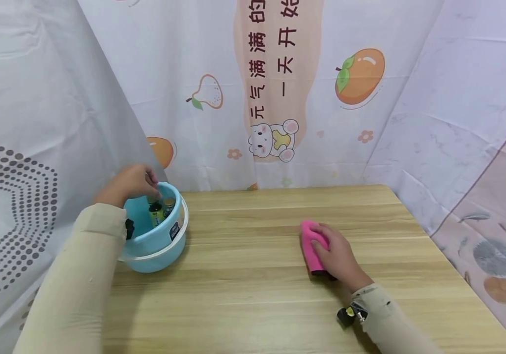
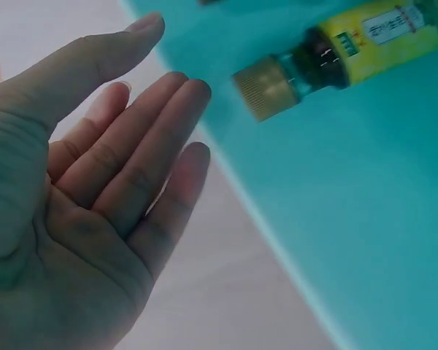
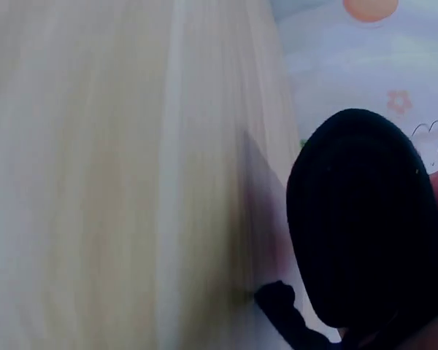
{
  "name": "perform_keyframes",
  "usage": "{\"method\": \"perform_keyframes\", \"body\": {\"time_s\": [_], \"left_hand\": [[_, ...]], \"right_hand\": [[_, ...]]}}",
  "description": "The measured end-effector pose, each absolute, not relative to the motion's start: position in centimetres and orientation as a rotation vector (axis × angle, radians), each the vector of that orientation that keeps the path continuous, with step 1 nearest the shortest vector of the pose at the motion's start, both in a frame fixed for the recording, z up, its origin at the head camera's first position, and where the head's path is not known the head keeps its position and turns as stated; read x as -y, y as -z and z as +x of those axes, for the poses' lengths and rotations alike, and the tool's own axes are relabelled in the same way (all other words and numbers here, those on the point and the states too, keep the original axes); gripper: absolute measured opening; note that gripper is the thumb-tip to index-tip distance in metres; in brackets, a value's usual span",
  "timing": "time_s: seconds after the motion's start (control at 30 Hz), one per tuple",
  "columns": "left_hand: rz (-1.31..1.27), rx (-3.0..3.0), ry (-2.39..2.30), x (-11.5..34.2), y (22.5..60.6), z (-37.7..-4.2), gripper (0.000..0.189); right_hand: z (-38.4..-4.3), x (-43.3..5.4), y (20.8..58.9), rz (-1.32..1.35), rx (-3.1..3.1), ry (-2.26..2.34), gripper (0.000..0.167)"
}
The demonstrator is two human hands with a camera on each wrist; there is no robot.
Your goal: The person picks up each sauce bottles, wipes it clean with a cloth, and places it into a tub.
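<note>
A light-blue bucket (image 1: 151, 246) stands at the left of the table, and my left hand (image 1: 133, 184) is over its rim. Inside are small bottles; one (image 2: 379, 40) has a gold ribbed cap and a yellow label. In the left wrist view, the left hand's fingers (image 2: 142, 157) are extended and apart from that bottle, with nothing in them. Toward the table's right side my right hand (image 1: 340, 253) grips a pink, elongated soft-looking thing (image 1: 309, 241) with a black end. The right wrist view shows its dark oval end (image 3: 365, 219); its exact kind is unclear.
The wooden table (image 1: 244, 275) spreads between the bucket and the right hand. A printed curtain (image 1: 217, 132) hangs along its back edge, with more sheeting on both sides. The bucket's white handle (image 1: 184, 221) hangs down around its outside.
</note>
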State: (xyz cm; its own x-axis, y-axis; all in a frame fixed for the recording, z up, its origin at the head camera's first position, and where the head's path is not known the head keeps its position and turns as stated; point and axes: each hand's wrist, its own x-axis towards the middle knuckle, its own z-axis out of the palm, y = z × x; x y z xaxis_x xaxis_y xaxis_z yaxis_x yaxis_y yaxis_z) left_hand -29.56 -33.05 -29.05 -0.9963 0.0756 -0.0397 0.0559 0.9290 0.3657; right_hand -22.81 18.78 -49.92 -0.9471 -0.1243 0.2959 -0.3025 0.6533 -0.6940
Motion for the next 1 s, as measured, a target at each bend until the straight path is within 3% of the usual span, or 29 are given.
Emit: {"method": "perform_keyframes", "body": {"time_s": [0.27,0.53,0.63,0.77,1.0], "left_hand": [[0.179,-3.080,-0.468,31.8,26.7,-29.2,0.031],[0.257,-3.113,-0.244,27.5,25.3,-27.9,0.030],[0.280,-3.090,-0.220,24.8,25.6,-27.2,0.041],[0.398,-3.080,-0.217,21.2,27.8,-26.5,0.070],[0.514,-3.189,-0.048,15.9,32.9,-25.8,0.108]], "right_hand": [[-23.7,-20.1,50.4,0.382,2.698,-1.080,0.043],[-23.2,-20.3,49.5,0.339,2.931,-0.657,0.047],[-23.2,-20.0,47.2,0.314,2.948,-0.531,0.048],[-24.1,-19.3,42.7,0.383,2.886,-0.417,0.056],[-25.7,-17.5,36.0,0.458,2.907,-0.244,0.091]]}}
